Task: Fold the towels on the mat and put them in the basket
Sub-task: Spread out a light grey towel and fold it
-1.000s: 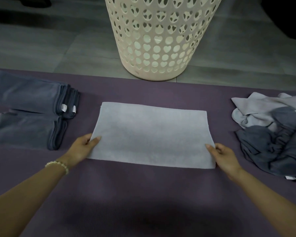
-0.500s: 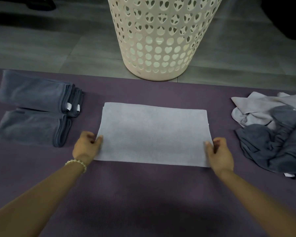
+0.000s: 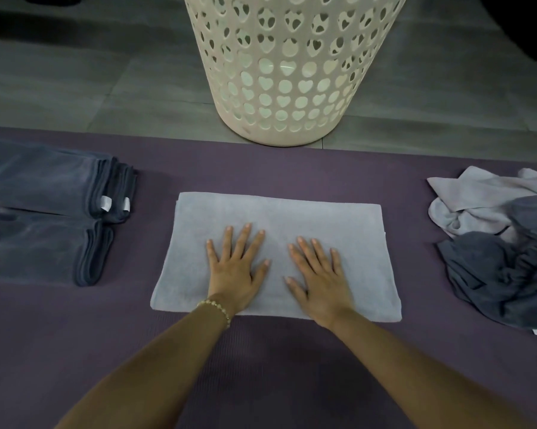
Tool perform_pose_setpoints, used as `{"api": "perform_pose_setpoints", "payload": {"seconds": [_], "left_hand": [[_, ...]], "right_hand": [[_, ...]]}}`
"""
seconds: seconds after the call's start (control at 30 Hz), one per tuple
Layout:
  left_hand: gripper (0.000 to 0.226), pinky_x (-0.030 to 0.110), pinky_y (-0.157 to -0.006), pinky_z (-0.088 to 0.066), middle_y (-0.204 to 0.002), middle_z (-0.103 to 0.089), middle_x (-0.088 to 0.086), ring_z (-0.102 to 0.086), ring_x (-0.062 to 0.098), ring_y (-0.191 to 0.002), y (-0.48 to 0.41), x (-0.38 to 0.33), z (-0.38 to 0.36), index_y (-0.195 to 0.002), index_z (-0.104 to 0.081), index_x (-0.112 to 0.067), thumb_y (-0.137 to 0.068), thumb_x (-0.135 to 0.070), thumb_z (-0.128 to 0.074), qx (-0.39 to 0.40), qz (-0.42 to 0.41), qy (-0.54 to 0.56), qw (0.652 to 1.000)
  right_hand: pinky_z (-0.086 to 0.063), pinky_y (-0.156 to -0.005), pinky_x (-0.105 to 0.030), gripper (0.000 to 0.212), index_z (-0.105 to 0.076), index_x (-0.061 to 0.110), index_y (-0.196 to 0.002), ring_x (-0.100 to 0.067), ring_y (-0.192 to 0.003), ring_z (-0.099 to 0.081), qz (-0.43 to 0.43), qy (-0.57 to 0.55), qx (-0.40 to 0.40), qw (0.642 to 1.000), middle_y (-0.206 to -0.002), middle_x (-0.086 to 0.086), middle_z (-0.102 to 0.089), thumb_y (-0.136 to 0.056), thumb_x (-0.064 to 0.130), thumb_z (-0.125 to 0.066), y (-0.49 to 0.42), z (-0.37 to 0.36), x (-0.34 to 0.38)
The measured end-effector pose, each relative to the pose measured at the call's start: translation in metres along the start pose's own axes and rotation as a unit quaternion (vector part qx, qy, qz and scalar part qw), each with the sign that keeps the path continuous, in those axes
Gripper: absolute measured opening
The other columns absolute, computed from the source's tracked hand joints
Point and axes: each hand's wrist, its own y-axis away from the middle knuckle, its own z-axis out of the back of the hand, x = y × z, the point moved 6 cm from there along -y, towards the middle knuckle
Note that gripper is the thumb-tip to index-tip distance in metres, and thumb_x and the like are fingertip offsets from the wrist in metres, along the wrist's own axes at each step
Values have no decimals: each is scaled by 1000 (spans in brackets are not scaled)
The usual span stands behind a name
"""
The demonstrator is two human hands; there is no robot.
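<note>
Two flat hands smooth the folded pale grey towel (image 3: 292,218) on the purple mat (image 3: 261,373).

The towel lies mid-mat, at 6 o'clock from the cream plastic basket with heart holes (image 3: 292,72). The left hand (image 3: 234,270) and right hand (image 3: 318,280) rest on it, fingers straight and spread, holding nothing. This looks like the smoothing step; next it needs another fold or a lift into the basket. Half a second ago each hand held a near corner. Folded dark grey towels (image 3: 44,212) sit at 9 o'clock, and a messy towel pile (image 3: 493,243) at 3 o'clock.
</note>
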Motion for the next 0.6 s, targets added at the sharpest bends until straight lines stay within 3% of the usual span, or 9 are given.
{"api": "perform_pose_setpoints", "payload": {"seconds": [0.13, 0.27, 0.43, 0.6], "left_hand": [[75, 55, -110, 16, -158, 15, -7, 19, 27, -144, -3, 18, 4, -148, 12, -38, -79, -67, 10, 1, 67, 6, 998], [73, 58, -112, 12, -159, 13, -5, 16, 27, -145, -3, 53, 10, -149, 11, -34, -85, -68, 2, -3, 121, 4, 993], [74, 54, -113, 14, -160, 7, 0, 13, 25, -146, -3, 85, 25, -152, 3, -19, -90, -59, -4, -21, 172, 30, 984], [72, 43, -113, 17, -160, 0, -1, 7, 23, -147, -13, 23, 33, -152, -4, -24, -87, -54, 4, -46, 14, 33, 998]], "right_hand": [[16, -116, -37, 70, 8, 30, -151, -7, -143, 22, -52, -5, -5, 999, -158, 12, 14, -89, 65, 6, 17, 5, -53], [17, -116, -30, 73, 9, 29, -151, -3, -143, 21, -132, -33, 0, 991, -158, 14, 12, -86, 63, 2, 34, 16, -99], [22, -113, -27, 78, 11, 27, -150, -5, -141, 24, -158, -69, -23, 985, -157, 12, 17, -82, 65, 6, 29, 33, -104], [22, -111, -27, 77, -2, 25, -152, -6, -142, 17, -62, -97, -58, 992, -157, 10, 10, -83, 58, 5, -32, 52, -31]]}}
